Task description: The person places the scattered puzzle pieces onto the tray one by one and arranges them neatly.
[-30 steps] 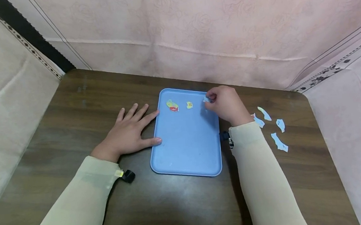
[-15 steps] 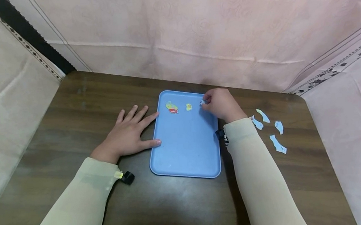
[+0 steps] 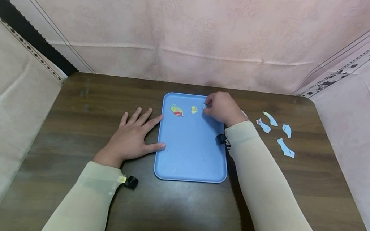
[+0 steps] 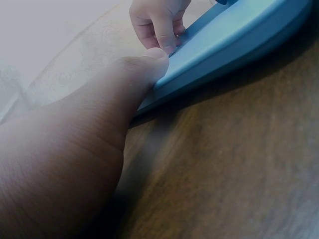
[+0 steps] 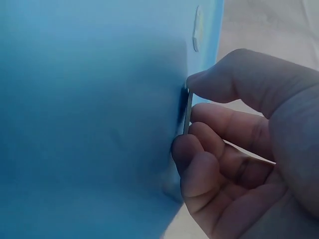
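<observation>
So far two coloured pieces, a larger one and a smaller one, lie at the far end of the tray, and a third piece is pinched edge-on between thumb and fingers of the right hand, touching or just above the tray floor just right of those two. By my reading it is being set down, not yet released. Four loose pieces wait on the table right of the tray, near the right forearm. Spread flat on the table, the left hand has its thumb and index tips against the tray's left rim.
</observation>
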`<action>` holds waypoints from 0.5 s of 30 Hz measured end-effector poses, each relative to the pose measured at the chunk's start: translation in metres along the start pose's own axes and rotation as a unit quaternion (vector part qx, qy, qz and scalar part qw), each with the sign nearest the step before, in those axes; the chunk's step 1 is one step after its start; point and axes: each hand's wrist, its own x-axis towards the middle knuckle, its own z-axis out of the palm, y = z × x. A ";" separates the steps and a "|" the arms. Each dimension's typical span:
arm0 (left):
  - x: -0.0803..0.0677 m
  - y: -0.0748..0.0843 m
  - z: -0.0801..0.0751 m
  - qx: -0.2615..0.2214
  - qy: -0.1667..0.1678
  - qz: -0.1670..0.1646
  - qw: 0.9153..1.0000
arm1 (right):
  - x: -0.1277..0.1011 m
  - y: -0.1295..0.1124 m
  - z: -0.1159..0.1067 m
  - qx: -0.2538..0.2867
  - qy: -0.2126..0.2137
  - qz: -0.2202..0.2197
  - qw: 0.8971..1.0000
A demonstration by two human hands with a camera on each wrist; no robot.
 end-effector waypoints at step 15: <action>0.000 -0.001 0.001 0.005 -0.003 -0.002 1.000 | 0.001 -0.003 0.001 -0.005 -0.009 0.005 1.000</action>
